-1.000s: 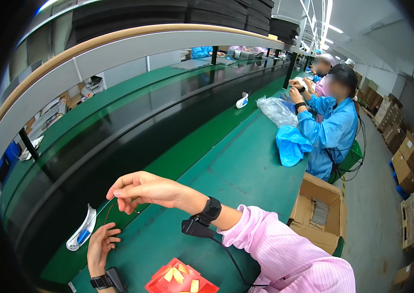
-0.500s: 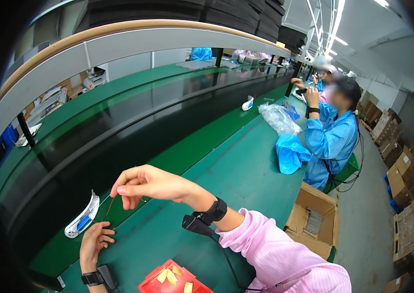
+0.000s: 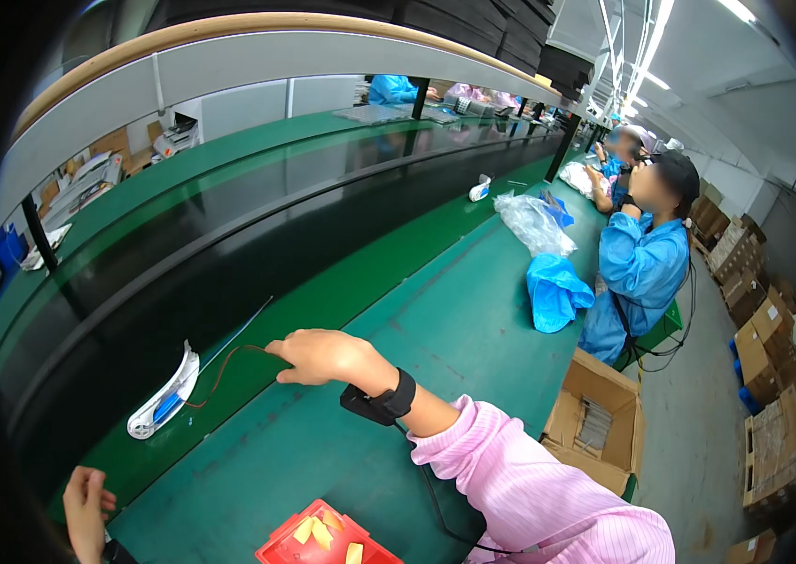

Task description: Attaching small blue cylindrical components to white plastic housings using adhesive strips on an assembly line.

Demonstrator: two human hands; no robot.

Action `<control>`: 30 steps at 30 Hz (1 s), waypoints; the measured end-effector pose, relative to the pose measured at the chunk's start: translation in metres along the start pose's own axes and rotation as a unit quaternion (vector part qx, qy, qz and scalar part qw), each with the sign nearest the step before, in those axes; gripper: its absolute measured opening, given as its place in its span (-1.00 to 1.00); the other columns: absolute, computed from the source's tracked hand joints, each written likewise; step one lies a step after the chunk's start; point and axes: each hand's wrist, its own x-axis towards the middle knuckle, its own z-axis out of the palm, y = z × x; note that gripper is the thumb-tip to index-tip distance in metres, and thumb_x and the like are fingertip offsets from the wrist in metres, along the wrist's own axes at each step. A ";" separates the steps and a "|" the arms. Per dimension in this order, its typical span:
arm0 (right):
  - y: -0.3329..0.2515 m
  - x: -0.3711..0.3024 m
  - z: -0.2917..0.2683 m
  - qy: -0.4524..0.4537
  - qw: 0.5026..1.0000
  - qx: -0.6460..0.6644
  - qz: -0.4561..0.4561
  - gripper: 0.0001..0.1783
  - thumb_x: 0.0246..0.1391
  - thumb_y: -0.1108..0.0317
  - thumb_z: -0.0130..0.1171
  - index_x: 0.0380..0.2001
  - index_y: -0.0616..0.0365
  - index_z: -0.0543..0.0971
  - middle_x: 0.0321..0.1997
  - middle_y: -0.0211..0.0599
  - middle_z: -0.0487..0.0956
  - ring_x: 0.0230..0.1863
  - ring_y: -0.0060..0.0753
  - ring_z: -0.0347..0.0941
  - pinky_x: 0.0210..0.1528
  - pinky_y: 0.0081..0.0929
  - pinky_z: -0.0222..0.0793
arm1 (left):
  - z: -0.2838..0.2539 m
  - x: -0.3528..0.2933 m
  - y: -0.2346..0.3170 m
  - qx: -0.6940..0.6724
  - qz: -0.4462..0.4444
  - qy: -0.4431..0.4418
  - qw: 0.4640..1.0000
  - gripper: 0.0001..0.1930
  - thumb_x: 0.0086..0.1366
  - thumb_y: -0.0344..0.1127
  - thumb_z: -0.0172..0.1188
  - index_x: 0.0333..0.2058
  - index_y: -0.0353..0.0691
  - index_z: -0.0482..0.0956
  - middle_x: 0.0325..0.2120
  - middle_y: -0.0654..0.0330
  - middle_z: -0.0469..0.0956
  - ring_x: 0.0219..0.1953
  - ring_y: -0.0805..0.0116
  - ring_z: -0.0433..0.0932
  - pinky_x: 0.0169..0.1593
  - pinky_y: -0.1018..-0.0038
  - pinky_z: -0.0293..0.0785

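A curved white plastic housing (image 3: 146,419) with a blue insert (image 3: 168,406) lies on the green ledge to the left. From it a thin red wire (image 3: 219,376) bends up to my right hand (image 3: 323,355), whose fingertips are closed on its end. A slim pale-blue strand (image 3: 238,331) stretches beside the housing, angled up and to the right. My left hand (image 3: 88,512) is at the lower left, below the housing, fingers apart and holding nothing.
A red bin (image 3: 299,550) with yellow pieces sits at the near edge. Farther along the green bench (image 3: 417,376) are a clear plastic bag (image 3: 531,224), a blue bag (image 3: 556,293) and another white part (image 3: 480,188). An open carton (image 3: 562,423) stands right; a co-worker (image 3: 642,249) is beyond.
My left hand has let go of the wire and dropped down and left, away from the housing. My right hand has shifted right with the red wire. The pale-blue strand now shows plainly.
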 end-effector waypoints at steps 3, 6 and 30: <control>-0.001 -0.001 0.003 -0.001 1.000 0.000 -0.003 -0.40 0.15 0.15 0.17 0.19 0.25 0.39 -0.22 0.02 0.62 -0.14 0.05 0.55 -0.05 -0.14 0.45 | -0.022 -0.011 -0.023 -0.022 0.004 0.053 0.998 -0.69 0.45 -0.03 -0.08 -0.25 -0.14 0.45 -0.64 0.36 0.40 -0.60 0.63 0.36 -0.55 0.69 0.16; -0.003 0.002 0.003 -0.018 1.000 -0.005 0.001 -0.39 0.15 0.15 0.17 0.20 0.25 0.38 -0.19 0.03 0.62 -0.14 0.04 0.55 -0.04 -0.15 0.45 | -0.031 -0.022 -0.028 -0.012 -0.013 0.080 0.997 -0.72 0.47 -0.07 -0.12 -0.20 -0.13 0.44 -0.62 0.37 0.37 -0.58 0.64 0.35 -0.54 0.69 0.17; -0.005 0.004 0.003 0.021 0.996 -0.012 -0.084 -0.40 0.17 0.12 0.15 0.20 0.19 0.38 -0.08 0.08 0.59 0.01 0.09 0.49 0.07 -0.19 0.38 | -0.049 -0.074 0.024 0.049 0.017 0.060 0.997 -0.72 0.35 -0.31 0.11 0.00 -0.26 0.50 -0.46 0.21 0.56 -0.37 0.50 0.49 -0.28 0.54 0.41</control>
